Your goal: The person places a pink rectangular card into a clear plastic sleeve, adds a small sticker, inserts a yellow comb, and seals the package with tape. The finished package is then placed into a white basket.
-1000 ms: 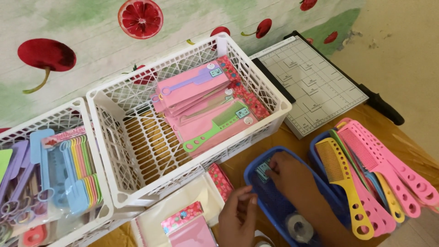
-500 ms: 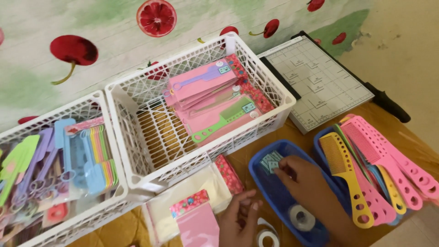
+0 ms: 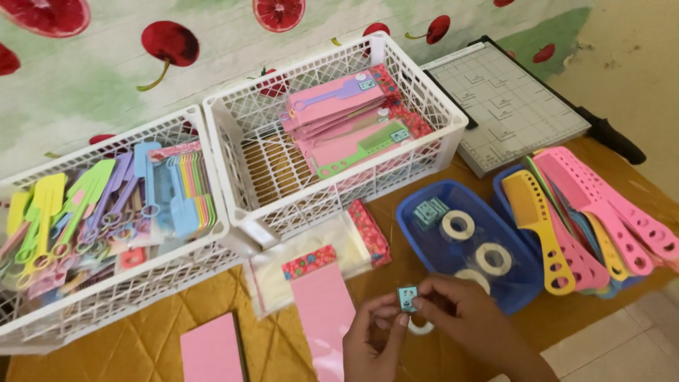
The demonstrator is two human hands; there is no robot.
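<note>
My left hand and my right hand meet near the bottom edge and pinch a small teal square sticker between their fingertips. Under the fingers lies a white tape ring, partly hidden. Just beyond my right hand is a blue tub holding several white tape rolls and a stack of teal stickers. A pink card lies left of my left hand on a clear packet.
A white basket holds pink carded combs. Another white basket at left holds coloured scissors and combs. A second blue tub at right holds large combs. A paper trimmer sits at the back. A pink sheet lies near the front.
My right hand has come out of the blue tub toward me and now meets my left hand on a small teal sticker. The view has shifted to the right.
</note>
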